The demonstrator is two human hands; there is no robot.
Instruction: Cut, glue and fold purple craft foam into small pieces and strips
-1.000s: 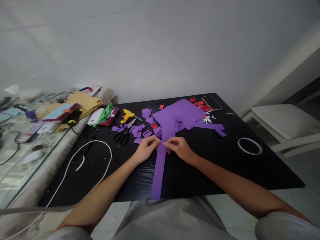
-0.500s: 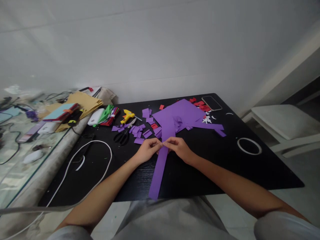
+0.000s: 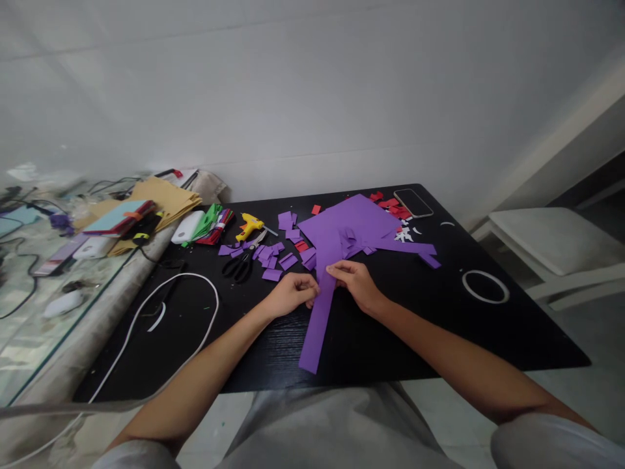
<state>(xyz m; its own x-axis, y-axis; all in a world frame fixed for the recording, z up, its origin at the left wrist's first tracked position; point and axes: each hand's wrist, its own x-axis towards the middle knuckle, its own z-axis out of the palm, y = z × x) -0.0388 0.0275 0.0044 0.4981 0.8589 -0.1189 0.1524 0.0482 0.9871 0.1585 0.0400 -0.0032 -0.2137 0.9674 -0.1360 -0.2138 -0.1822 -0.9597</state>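
A long purple paper strip [image 3: 318,320] lies on the black table [image 3: 420,326], running from the middle toward the near edge. My left hand [image 3: 291,293] pinches the strip's left side near its upper part. My right hand [image 3: 356,282] grips the strip's right side just above, fingers curled on the paper. Behind the hands lies a large purple sheet [image 3: 351,221] with small purple offcuts [image 3: 273,255] scattered to its left.
Black scissors [image 3: 240,266] and a yellow glue gun [image 3: 249,226] lie left of the offcuts. A white cable [image 3: 161,306] loops at the left. A phone [image 3: 413,202], red scraps [image 3: 393,206] and a white ring [image 3: 485,286] are at the right. A cluttered glass shelf [image 3: 29,326] stands far left.
The strip has slid up the table, its lower end now short of the near edge. My right hand moved forward and up along it; my left hand stayed close by.
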